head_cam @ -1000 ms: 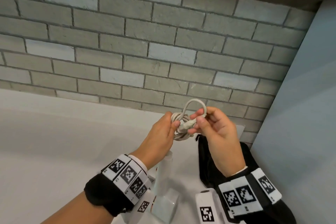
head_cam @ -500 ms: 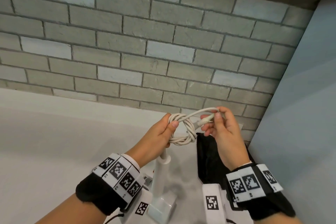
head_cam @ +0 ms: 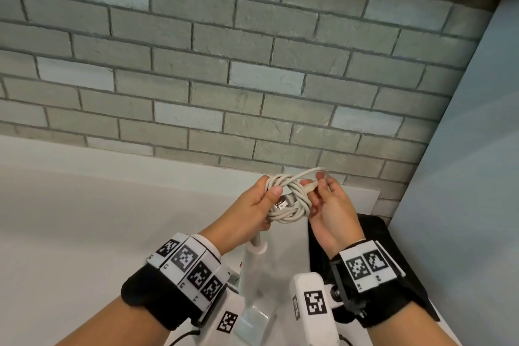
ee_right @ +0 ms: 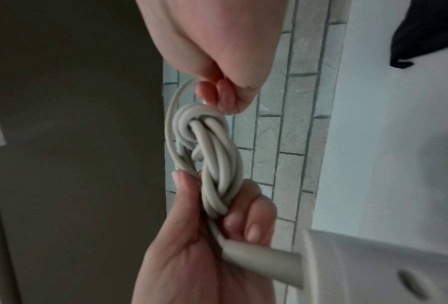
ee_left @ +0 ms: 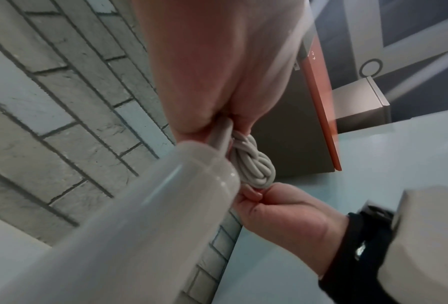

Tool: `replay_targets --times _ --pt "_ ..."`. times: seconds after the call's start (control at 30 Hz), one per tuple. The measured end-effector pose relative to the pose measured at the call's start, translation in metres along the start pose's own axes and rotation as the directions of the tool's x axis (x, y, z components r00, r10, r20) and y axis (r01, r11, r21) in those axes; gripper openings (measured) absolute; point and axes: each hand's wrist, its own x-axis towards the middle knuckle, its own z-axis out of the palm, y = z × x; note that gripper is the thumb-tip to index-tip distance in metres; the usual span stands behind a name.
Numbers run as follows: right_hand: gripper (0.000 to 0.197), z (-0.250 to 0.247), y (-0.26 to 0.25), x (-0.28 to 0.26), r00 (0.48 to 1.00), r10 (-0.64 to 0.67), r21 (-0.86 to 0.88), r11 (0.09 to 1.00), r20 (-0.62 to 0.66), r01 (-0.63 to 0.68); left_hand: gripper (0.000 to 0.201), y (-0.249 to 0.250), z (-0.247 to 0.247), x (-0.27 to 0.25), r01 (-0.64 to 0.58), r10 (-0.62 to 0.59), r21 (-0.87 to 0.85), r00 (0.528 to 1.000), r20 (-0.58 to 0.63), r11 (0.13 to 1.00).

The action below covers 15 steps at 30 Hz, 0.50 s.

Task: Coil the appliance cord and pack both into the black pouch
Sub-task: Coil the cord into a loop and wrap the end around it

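- Brick wall [head_cam: 196, 64]: grey, light mortar lines, behind the desk.
- Desk [head_cam: 84, 219]: white surface under both hands.
- Black pouch [head_cam: 393, 247]: flat on the desk at the right, partly hidden by the right wrist.
- White appliance [head_cam: 257, 267]: slim, upright over the desk; its narrow neck runs up into the left hand.
- Left hand [head_cam: 247, 213]: fingers and thumb curled round one side of the coil and the appliance neck, held above the desk.
- Right hand [head_cam: 331, 213]: fingertips pinching the cord's loose end just beside the coil; a loop runs from the coil over to these fingers.
- Appliance cord [head_cam: 289, 202]: off-white, wound in a small bundle of several turns between the two hands, a wrap crossing its middle.
- Plug [head_cam: 283, 203]: metal-tipped connector lying against the coil's centre.
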Motion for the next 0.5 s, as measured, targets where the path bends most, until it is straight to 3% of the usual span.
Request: replay_targets --times 0.1,0.2,0.37,0.5 --pt "0.018 -0.003 0.007 -0.002 0.993 0.113 -0.041 0.993 0.016 -0.112 0.015 -0.001 0.001 -0.001 -0.011 0.010 -0.032 1.000 -0.029 0.999" --pt "0.023 -0.003 0.006 -0.003 0.966 0.223 -0.126 0.970 0.132 -0.207 0.014 -0.002 0.000 -0.001 -0.012 0.012 -0.002 1.000 0.001 1.000" --pt "0.020 0.005 -0.007 -0.004 0.955 0.227 -0.117 0.971 0.191 -0.208 0.029 0.002 0.004 0.002 0.001 -0.001 -0.003 1.000 0.030 1.000" --pt "0.029 0.010 -0.006 -0.014 0.887 0.357 -0.170 0.932 0.293 -0.319 0.027 -0.001 0.002 0.007 0.015 -0.014 0.012 0.999 -0.041 1.000"
